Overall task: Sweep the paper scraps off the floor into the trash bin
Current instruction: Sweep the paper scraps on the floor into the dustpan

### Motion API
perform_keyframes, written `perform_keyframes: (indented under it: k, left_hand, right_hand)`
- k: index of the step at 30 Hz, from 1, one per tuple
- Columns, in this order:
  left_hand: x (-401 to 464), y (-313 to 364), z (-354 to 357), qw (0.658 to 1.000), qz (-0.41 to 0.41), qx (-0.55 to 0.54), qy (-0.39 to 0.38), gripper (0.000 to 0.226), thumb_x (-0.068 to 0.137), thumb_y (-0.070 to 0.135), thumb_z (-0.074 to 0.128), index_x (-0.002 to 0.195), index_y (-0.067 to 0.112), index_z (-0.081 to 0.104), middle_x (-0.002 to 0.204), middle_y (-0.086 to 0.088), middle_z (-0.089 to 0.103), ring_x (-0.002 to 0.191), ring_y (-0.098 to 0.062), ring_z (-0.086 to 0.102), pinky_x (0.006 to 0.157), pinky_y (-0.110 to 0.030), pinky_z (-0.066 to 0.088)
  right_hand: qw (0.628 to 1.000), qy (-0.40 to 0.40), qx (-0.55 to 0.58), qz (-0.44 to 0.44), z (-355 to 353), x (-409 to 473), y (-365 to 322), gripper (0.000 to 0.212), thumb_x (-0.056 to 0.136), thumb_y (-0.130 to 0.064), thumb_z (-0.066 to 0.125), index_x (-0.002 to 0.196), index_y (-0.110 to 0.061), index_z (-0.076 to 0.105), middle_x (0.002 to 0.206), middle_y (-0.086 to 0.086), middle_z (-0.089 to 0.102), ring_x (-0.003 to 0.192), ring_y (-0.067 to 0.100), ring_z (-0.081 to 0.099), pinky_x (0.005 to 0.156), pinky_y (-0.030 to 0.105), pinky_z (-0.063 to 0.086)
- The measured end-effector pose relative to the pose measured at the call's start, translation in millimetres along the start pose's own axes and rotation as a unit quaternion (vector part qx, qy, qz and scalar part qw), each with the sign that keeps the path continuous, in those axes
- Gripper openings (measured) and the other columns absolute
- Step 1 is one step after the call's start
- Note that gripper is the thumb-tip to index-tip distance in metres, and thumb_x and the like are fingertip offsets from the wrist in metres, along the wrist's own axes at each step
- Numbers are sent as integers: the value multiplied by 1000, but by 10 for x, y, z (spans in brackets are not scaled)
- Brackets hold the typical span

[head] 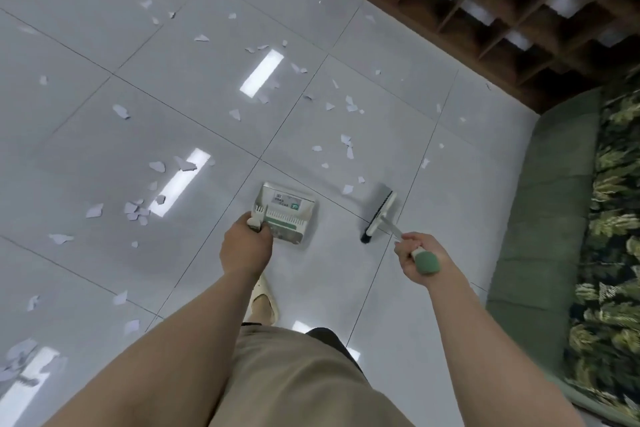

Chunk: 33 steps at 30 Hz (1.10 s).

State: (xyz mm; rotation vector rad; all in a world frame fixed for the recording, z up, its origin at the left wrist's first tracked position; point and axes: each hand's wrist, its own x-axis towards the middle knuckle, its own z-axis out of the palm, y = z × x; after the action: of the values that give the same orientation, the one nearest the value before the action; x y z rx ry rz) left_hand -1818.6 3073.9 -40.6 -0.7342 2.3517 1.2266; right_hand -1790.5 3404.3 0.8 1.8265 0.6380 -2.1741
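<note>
— Which way is the broom lying?

— My right hand (414, 258) is wrapped round the green grip of the white-handled broom with black bristles (379, 215). The handle runs from my fist away and to the left, down to the head; the head's long axis goes from near-left to far-right, with the bristles along its left edge, on the floor.

— And the other hand?

— My left hand (246, 243) is clamped on the handle of the white dustpan with green trim (284, 214). It sits left of the broom head, apart from it, with its open mouth turned to the far side.

— Where are the scraps?

— The torn white paper scraps (136, 210) are scattered over the glossy grey tiled floor (346, 288) — a cluster left of the dustpan, loose bits beyond it and the broom, more far left and in the near-left corner. One piece lies just beyond the broom head.

— What's around you?

— A dark wooden lattice shelf (485, 7) in the far-right corner, a green cushioned bench with a leaf-print back (554, 211) along the right. My foot in a pale slipper (265, 302) is under the left arm. I can't see a trash bin.
</note>
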Motion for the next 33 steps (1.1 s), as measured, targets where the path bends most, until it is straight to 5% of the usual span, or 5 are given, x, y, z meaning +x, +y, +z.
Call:
perform_keyframes:
  k: [8,14,18,23,33]
  left_hand:
    - [330,-268,-529,988,-77,-108,75,19,95,34,60,81,22,60,75,-1,64,70,-23,60,62,-33,46]
    - [399,-386,-646,970,-126,-172,115,25,94,31,59,77,14,57,73,-6,61,68,-25,55,62,-34,43]
    - [458,-387,-645,944,-178,-233,150,28,95,37,59,73,19,55,68,-2,58,64,-25,54,61,-32,43]
    - [544,-230,-549,937,-189,-241,166,27,96,34,58,75,18,55,72,-3,59,66,-25,54,59,-31,40]
    - [592,489,27,947,-186,-229,129,18,96,26,55,92,11,63,85,-6,65,75,-28,56,67,-34,43]
  right_hand:
    - [934,30,-355,41,1400,324,336,18,88,4,48,79,-11,47,68,2,40,34,9,42,32,17,37]
    - [933,-29,-338,120,2166,317,509,21,85,4,48,84,-14,40,61,-7,30,35,6,33,36,10,33]
    - [933,-116,-302,157,2252,345,251,57,57,20,70,78,-18,33,58,-11,25,33,4,33,30,15,34]
    - [929,-191,-256,186,2128,279,-84,48,69,13,70,76,-19,34,50,-9,30,32,5,34,31,16,35]
    - [970,-125,-176,107,1077,101,-1008,56,45,18,78,64,-16,39,45,-8,30,30,5,31,28,15,30]
